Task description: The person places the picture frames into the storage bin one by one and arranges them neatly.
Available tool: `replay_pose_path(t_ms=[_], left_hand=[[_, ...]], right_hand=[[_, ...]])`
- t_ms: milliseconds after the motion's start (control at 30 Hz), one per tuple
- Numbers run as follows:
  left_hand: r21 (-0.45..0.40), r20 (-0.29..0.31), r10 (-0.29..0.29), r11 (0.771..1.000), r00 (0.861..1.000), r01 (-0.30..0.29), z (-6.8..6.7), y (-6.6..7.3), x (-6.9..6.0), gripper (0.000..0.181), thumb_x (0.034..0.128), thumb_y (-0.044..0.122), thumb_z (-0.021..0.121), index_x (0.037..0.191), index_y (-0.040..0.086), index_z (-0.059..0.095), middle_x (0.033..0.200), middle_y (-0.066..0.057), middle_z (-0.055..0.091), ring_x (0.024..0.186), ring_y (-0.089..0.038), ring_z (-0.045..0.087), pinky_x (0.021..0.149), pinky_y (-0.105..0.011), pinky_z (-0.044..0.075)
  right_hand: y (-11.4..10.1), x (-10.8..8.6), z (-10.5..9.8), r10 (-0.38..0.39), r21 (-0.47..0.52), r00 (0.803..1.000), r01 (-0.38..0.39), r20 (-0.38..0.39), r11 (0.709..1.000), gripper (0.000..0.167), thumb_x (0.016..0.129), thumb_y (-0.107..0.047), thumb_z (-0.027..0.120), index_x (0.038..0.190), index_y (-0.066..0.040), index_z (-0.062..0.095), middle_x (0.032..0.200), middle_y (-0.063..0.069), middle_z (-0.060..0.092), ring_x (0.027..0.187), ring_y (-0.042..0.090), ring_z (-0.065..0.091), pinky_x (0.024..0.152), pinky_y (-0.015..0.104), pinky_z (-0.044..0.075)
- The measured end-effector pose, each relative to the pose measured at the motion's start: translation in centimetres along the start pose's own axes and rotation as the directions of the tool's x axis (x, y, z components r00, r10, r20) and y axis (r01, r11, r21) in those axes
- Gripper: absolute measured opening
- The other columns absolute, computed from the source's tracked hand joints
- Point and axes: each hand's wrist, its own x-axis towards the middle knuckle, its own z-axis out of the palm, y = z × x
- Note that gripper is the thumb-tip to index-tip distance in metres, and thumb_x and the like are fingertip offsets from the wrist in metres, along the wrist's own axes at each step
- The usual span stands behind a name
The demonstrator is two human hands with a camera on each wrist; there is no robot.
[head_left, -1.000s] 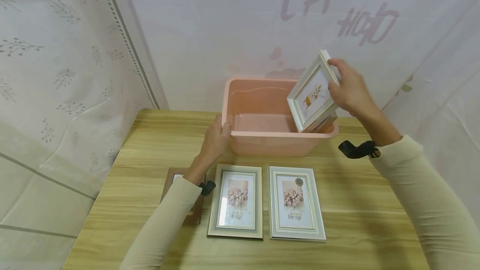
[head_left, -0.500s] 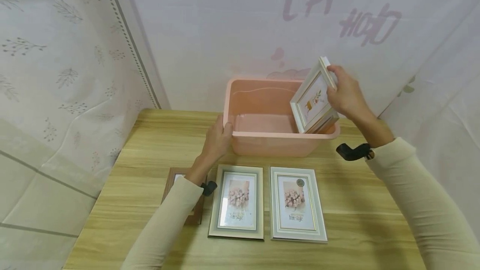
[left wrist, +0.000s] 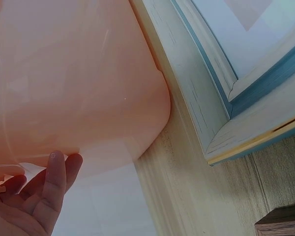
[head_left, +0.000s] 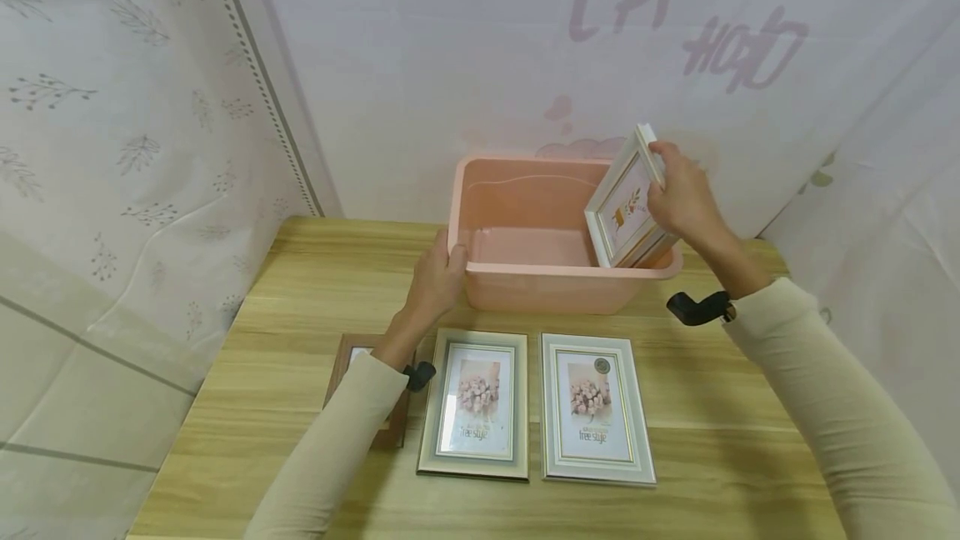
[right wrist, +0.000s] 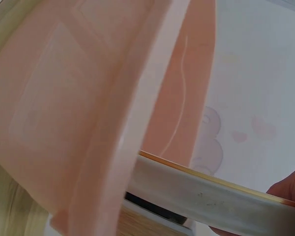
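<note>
My right hand [head_left: 681, 194] grips the upper right edge of a white picture frame [head_left: 624, 202], which leans inside the right end of a pink plastic bin [head_left: 540, 288]. Behind it in the bin, part of another frame [head_left: 654, 247] shows. The right wrist view has the held frame's pale side [right wrist: 206, 191] crossing the bin's rim. At the bin's left end, my left hand [head_left: 437, 277] holds the rim, thumb at the front; the left wrist view shows its curled fingers [left wrist: 54, 182] against the pink wall.
On the wooden table [head_left: 300, 273], in front of the bin, lie a champagne-coloured picture frame [head_left: 517, 407], a silver-white one [head_left: 551, 407] and a brown one [head_left: 397, 423], partly covered by my left forearm. A printed curtain [head_left: 405, 65] hangs behind.
My right hand has lowered the white picture frame further into the bin, leaning it back toward the right end. The left hand keeps its hold on the rim.
</note>
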Motion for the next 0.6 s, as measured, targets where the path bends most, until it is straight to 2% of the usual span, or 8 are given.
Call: replay_pose_path(t_ms=[167, 400, 533, 600], left_hand=[[0.005, 0.0, 0.005, 1.0, 1.0, -0.005, 0.0, -0.1, 0.0, 0.036, 0.0975, 0.032, 0.03, 0.11, 0.004, 0.05, 0.07, -0.006, 0.046, 0.054, -0.018, 0.04, 0.043, -0.03, 0.033], [0.001, -0.009, 0.011, 1.0, 1.0, -0.011, 0.1, -0.1, 0.1, 0.037, 0.0968, 0.032, 0.03, 0.11, 0.004, 0.05, 0.07, -0.006, 0.046, 0.054, -0.018, 0.04, 0.043, -0.03, 0.033], [0.01, -0.011, 0.012, 1.0, 1.0, -0.012, 0.1, -0.1, 0.1, 0.038, 0.097, 0.032, 0.03, 0.112, 0.003, 0.051, 0.071, -0.006, 0.047, 0.056, -0.019, 0.041, 0.044, -0.031, 0.034], [0.012, -0.013, 0.013, 1.0, 1.0, -0.013, 0.1, -0.1, 0.1, 0.039, 0.097, 0.031, 0.031, 0.113, 0.003, 0.051, 0.072, -0.006, 0.048, 0.057, -0.02, 0.042, 0.045, -0.031, 0.034]], right_hand=[[0.2, 0.1, 0.5, -0.012, 0.004, 1.0, 0.012, 0.003, 1.0, 0.063, 0.093, 0.006, 0.042, 0.153, 0.001, 0.024, 0.141, 0.036, 0.042, 0.106, 0.048, 0.053, 0.082, 0.059, 0.053], [0.7, 0.3, 1.5, -0.035, 0.01, 0.999, 0.035, -0.008, 0.999, 0.063, 0.09, 0.008, 0.042, 0.15, 0.006, 0.026, 0.145, 0.035, 0.038, 0.124, 0.05, 0.045, 0.102, 0.062, 0.04], [0.7, 0.2, 1.9, -0.016, 0.01, 1.0, 0.016, -0.003, 1.0, 0.063, 0.09, 0.008, 0.041, 0.151, 0.004, 0.026, 0.141, 0.036, 0.041, 0.118, 0.049, 0.047, 0.098, 0.061, 0.043], [0.7, 0.2, 2.1, -0.009, 0.009, 1.0, 0.009, 0.0, 1.0, 0.063, 0.091, 0.008, 0.041, 0.152, 0.003, 0.026, 0.138, 0.037, 0.043, 0.11, 0.048, 0.05, 0.09, 0.059, 0.047]])
